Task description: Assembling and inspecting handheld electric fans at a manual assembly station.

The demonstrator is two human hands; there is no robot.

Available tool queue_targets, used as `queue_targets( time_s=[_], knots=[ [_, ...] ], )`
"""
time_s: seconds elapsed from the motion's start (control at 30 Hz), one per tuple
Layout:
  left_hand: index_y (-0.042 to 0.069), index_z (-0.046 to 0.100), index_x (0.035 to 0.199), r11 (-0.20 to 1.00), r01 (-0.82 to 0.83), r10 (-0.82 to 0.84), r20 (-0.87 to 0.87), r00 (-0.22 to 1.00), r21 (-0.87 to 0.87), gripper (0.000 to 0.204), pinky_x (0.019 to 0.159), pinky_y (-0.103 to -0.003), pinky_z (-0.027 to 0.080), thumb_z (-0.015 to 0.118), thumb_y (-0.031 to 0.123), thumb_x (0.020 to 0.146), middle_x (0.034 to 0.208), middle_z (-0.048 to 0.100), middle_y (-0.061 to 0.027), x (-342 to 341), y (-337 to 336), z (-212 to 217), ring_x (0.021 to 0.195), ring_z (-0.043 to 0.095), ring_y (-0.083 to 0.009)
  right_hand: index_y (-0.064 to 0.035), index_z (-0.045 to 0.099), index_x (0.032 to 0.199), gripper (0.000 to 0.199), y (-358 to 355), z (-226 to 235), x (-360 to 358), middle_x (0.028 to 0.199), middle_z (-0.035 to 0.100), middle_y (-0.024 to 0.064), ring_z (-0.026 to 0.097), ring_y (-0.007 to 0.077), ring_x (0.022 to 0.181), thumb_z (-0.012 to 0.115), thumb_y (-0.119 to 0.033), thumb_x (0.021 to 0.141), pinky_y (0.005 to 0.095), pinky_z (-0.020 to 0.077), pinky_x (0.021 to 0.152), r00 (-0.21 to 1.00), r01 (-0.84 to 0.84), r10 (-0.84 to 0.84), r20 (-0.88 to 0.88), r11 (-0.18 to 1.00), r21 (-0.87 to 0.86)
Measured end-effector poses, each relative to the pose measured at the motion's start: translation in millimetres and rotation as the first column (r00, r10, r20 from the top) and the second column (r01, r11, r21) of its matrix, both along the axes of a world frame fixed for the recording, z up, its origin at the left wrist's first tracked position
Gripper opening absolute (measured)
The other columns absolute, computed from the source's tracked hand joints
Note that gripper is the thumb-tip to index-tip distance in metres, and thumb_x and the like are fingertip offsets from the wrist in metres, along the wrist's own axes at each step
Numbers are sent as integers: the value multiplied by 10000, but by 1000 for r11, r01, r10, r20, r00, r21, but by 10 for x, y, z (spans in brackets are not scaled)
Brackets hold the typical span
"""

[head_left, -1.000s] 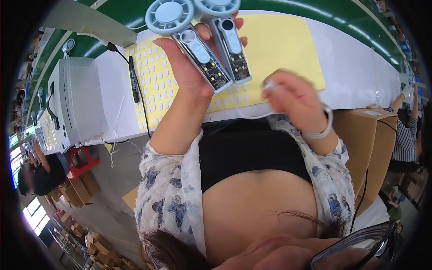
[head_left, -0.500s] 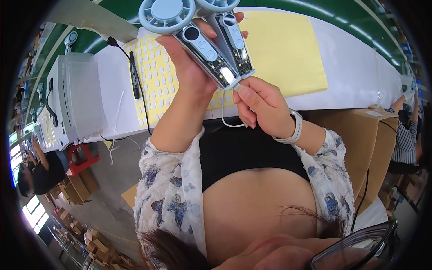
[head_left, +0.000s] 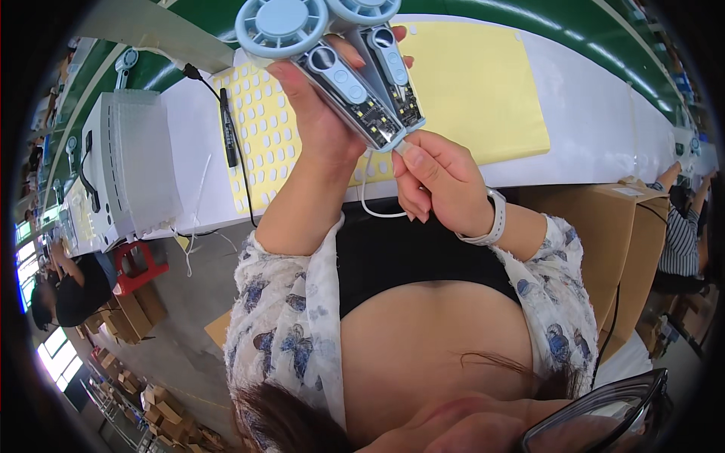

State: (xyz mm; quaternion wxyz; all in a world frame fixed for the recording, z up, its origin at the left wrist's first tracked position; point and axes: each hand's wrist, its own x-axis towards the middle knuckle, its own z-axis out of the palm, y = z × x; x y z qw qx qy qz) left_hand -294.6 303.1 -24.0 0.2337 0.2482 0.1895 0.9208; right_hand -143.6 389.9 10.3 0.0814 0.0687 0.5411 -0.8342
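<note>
Two light-blue handheld fans with clear handles, the left fan (head_left: 355,97) and the right fan (head_left: 394,66), lie side by side in my left hand (head_left: 323,117). Its fingers wrap round behind both handles. Through the clear casing, dark circuit boards show. My right hand (head_left: 445,177) pinches the plug of a white cable (head_left: 368,198) between thumb and fingers, at the bottom end of the left fan. Whether the plug sits fully in the port cannot be made out. From there the cable loops down below my right hand.
A yellow sheet of white oval stickers (head_left: 260,143) lies on the white table, beside a black marker (head_left: 228,128) and a black cable. A plain yellow sheet (head_left: 483,90) is at right. A white box-shaped device (head_left: 113,166) stands left; a cardboard box (head_left: 589,226) is near my right arm.
The fans have tilted very slightly, and the bright glare on the left fan's handle is gone. Both hands keep their grips; the white cable's loop has shifted a little left.
</note>
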Motion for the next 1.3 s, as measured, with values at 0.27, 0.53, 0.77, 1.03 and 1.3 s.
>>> queue_targets(
  time_s=[0.27, 0.53, 0.77, 1.03, 1.3],
  knots=[
    [84, 548, 785, 985, -148, 133, -154, 979, -90, 694, 852, -491, 536, 441, 769, 768, 1189, 564, -214, 0, -16, -26, 1181, 522, -370, -2, 473, 897, 284, 96, -7, -47, 555, 457, 30, 439, 119, 457, 364, -234, 1017, 239, 440, 527, 998, -59, 59, 13, 998, -18],
    [87, 541, 765, 996, -77, 75, -52, 996, -41, 703, 859, -474, 532, 434, 782, 763, 1201, 560, -218, 31, 2, 34, 1162, 532, -359, 10, 518, 861, 230, 106, -50, -101, 875, 588, 91, 572, 160, 866, 425, -160, 985, 299, 434, 864, 979, 32, 20, -203, 967, 251],
    [101, 576, 783, 996, 22, -52, 362, 931, 87, 677, 887, -426, 502, 477, 771, 757, 1260, 532, -226, -34, -24, 48, 1163, 539, -317, -5, 521, 823, 212, 151, -200, -150, 979, 561, 105, 525, 156, 908, 456, -149, 963, 298, 422, 874, 818, 134, 128, -561, 906, 402],
    [30, 593, 759, 719, 356, -422, -32, 906, 596, 666, 824, -479, 540, 470, 680, 839, 1172, 559, -245, -67, 267, 73, 1120, 569, -357, -2, 513, 808, 228, 163, -194, -116, 944, 545, 99, 507, 157, 861, 438, -143, 970, 291, 422, 821, 951, 145, -65, -303, 958, 248],
    [113, 603, 828, 991, 89, -96, 71, 993, 105, 670, 869, -410, 511, 473, 766, 755, 1289, 513, -222, 5, 39, 61, 1149, 559, -293, 2, 518, 825, 242, 177, -185, -79, 898, 534, 84, 511, 154, 852, 439, -164, 982, 281, 420, 798, 955, 133, -47, -293, 950, 283]
  ],
)
